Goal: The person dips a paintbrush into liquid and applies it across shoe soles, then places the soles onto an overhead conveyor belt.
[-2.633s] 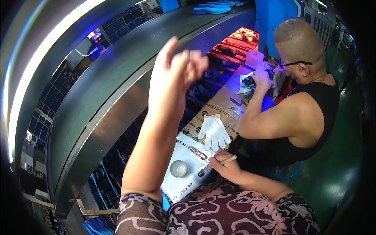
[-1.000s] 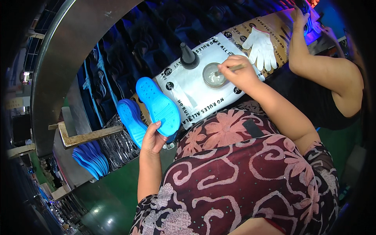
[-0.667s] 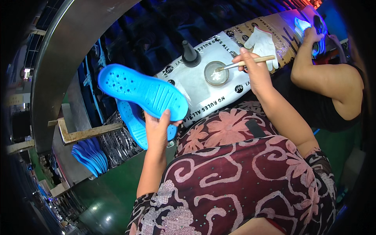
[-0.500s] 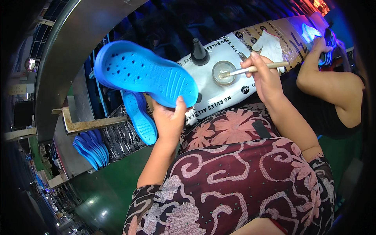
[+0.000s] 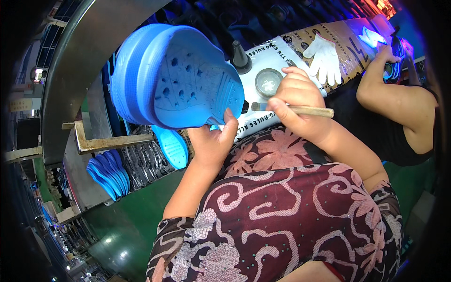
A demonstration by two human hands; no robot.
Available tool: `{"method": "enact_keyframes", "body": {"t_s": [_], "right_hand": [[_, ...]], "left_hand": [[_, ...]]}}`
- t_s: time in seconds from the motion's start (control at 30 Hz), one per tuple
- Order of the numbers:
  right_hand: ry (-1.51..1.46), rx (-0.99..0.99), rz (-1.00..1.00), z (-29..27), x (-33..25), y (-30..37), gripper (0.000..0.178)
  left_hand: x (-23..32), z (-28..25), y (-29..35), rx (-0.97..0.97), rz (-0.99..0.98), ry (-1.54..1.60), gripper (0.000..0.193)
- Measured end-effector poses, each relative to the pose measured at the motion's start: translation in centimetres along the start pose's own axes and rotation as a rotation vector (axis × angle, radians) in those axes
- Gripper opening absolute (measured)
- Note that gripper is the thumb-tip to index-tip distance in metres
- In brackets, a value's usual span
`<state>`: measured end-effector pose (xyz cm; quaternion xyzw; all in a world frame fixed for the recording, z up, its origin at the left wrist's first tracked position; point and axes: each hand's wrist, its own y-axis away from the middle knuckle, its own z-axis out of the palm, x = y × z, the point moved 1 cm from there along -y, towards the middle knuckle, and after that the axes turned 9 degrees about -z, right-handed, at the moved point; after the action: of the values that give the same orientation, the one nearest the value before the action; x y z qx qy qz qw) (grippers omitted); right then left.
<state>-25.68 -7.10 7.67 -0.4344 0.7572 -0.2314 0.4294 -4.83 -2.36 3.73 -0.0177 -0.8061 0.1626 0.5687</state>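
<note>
My left hand [image 5: 211,143] grips a blue foam shoe sole [image 5: 192,77] by its narrower end, thumb on the near edge. Raised and tilted, the sole shows a ribbed sidewall and an inner face dotted with small holes. In my right hand [image 5: 300,105] is a flat brush [image 5: 310,111] with a wooden handle. Its bristles point left, close to the sole's end but apart from it. Just beyond that hand, a small round glass dish [image 5: 268,86] with whitish matter in it stands on the white wrapped surface [image 5: 256,123].
A dark cone-shaped piece [image 5: 240,60] stands left of the dish, and a white glove [image 5: 324,58] lies to the right. More blue soles lie at left: one single sole [image 5: 171,148] and a stack [image 5: 109,174], near a metal bracket [image 5: 112,144]. Another person's arm [image 5: 394,98] works at far right.
The brush has come out of the dish and swung down and left toward the sole. My left hand has tilted the sole, turning its sidewall into view.
</note>
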Motion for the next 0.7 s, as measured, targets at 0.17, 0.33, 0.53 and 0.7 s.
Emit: {"method": "enact_keyframes", "body": {"t_s": [0.17, 0.33, 0.53, 0.7], "right_hand": [[-0.041, 0.018, 0.017, 0.2, -0.2, -0.6, 0.016], [0.066, -0.024, 0.007, 0.3, 0.0, -0.5, 0.017], [-0.029, 0.015, 0.005, 0.3, -0.1, -0.4, 0.017], [-0.04, -0.012, 0.021, 0.3, 0.1, 0.1, 0.016]], "left_hand": [[0.1, 0.6, -0.2, 0.077, 0.058, 0.071, 0.03], [0.0, 0.1, 0.0, 0.031, 0.052, 0.026, 0.036], [0.4, 0.9, -0.4, 0.104, 0.08, 0.08, 0.029], [0.4, 1.1, -0.7, 0.118, 0.167, 0.015, 0.027]]}}
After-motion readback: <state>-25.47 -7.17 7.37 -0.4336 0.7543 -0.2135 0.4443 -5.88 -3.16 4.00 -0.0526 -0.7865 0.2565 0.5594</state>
